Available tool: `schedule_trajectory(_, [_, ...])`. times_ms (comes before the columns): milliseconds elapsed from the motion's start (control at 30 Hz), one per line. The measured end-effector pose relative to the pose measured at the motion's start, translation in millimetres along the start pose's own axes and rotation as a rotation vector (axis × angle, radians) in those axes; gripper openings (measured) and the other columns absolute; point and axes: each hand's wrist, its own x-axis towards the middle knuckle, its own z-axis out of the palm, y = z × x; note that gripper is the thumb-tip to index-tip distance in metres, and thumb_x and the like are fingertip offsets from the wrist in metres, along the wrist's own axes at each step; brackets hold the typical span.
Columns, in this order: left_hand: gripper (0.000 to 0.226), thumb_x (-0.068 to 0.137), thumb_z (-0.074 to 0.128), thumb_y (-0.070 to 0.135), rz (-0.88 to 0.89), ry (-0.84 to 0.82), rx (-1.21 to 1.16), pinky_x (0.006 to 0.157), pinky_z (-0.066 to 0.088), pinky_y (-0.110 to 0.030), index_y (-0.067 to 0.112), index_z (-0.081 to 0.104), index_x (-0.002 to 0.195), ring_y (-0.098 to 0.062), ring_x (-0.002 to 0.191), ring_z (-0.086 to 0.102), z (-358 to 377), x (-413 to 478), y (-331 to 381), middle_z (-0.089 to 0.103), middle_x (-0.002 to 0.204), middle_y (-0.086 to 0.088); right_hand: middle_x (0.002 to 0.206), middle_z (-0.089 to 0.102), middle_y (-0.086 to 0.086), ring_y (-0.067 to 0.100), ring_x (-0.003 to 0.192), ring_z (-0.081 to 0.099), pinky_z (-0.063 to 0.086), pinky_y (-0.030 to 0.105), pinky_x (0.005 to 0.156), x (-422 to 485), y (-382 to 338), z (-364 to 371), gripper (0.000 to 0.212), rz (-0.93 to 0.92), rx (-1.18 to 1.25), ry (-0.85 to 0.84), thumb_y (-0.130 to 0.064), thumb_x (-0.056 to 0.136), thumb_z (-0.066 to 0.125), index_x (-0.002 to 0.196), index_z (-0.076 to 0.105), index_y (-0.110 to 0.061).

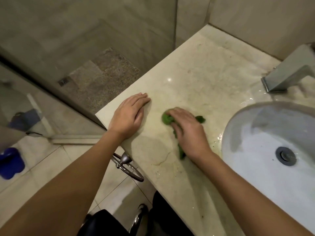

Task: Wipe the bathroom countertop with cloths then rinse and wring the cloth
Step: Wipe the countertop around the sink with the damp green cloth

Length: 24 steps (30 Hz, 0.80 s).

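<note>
Soft, floppy green cloth under my right hand
Fingers press it flat; left hand lies flat on the countertop. I'd grab the bunched middle

Bare left forearm and right forearm reach forward; left hand lies flat, fingers together, right hand presses palm-down, fingers nearly straight.
</note>
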Motion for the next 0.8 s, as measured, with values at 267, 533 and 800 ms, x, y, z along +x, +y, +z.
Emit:
schedule_trajectory(267, [0.033,0.091,0.039,0.021,0.032,0.070,-0.016,0.103,0.037,-0.028,0.011,0.063,0.111,-0.020,0.118,0.053,-7.9,-13.6,1.1,0.061,0.125,-0.003,0.123,0.061,0.005,0.013,0.121,0.049,0.029,0.019,0.108,-43.8,19.7,-25.8,0.041,-0.129,-0.033,-0.111,0.004,0.081,0.064,0.119,0.062,-0.011])
schedule_trajectory(533, [0.030,0.089,0.044,0.013,-0.153,0.191,-0.052,0.105,0.027,-0.021,0.005,0.065,0.110,-0.017,0.120,0.046,-27.2,-58.4,-14.6,0.060,0.126,-0.009,0.127,0.058,-0.003,0.001,0.121,0.038,0.024,0.018,0.108,-38.7,-26.4,15.9,0.046,-0.203,0.037,-0.276,0.004,0.081,0.063,0.120,0.059,-0.020])
schedule_trajectory(800, [0.034,0.092,0.039,0.020,-0.133,0.144,-0.085,0.107,0.034,-0.037,0.009,0.062,0.114,-0.018,0.125,0.045,-29.5,-83.4,1.4,0.056,0.132,-0.005,0.116,0.064,0.007,0.023,0.113,0.055,0.025,0.008,0.104,-6.5,-11.5,10.6,0.035,-0.144,0.020,-0.111,0.006,0.081,0.064,0.113,0.065,-0.007])
